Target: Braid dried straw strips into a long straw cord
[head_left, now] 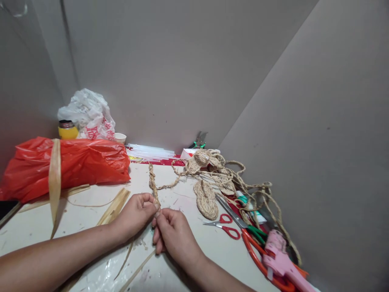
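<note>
My left hand (pixel 137 211) and my right hand (pixel 173 233) meet at the middle of the white table (pixel 85 227), both with fingers pinched together on the near end of a braided straw cord (pixel 152 182). The braid runs away from my fingers toward the back of the table. Loose flat straw strips (pixel 136 259) trail from under my hands toward me. A small woven straw sandal sole (pixel 206 199) lies just right of my hands.
A red plastic bag (pixel 69 164) with a straw strip over it lies at the left. A pile of straw rope (pixel 231 178), red scissors (pixel 223 227), larger shears (pixel 243 225) and a pink glue gun (pixel 281 259) lie at the right. White bag (pixel 88 113), yellow jar (pixel 67 129) behind.
</note>
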